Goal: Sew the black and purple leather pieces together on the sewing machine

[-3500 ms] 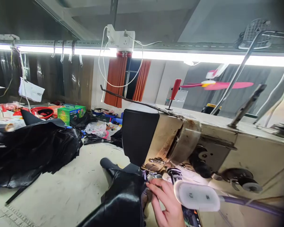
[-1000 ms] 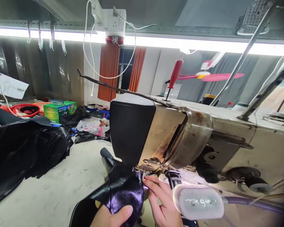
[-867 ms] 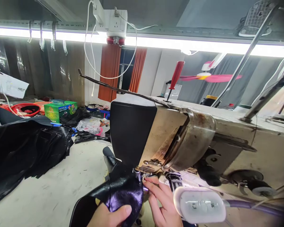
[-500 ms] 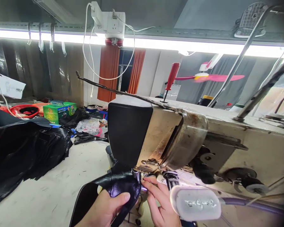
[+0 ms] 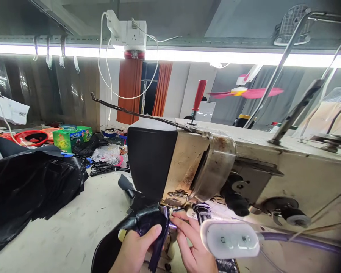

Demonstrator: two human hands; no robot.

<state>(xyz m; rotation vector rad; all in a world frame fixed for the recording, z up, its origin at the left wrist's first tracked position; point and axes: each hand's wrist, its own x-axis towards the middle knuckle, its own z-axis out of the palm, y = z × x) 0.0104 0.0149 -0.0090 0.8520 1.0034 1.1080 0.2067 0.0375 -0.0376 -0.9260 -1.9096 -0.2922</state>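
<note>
Head view: your left hand [image 5: 136,248] is pinching the black leather piece [image 5: 147,223] under the sewing machine [image 5: 204,170] head at 6 o'clock; your right hand [image 5: 191,244], fingers pressed together, is steadying it at the needle. Judged step: positioning; next calls for careful edge alignment.

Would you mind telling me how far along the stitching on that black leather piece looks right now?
Done: the black leather piece is already up at the needle area of the sewing machine. In hand: the left hand grips it while the right hand steadies it by the foot. Left: no finished seam is visible, and a pile of black material lies on the table.
</note>
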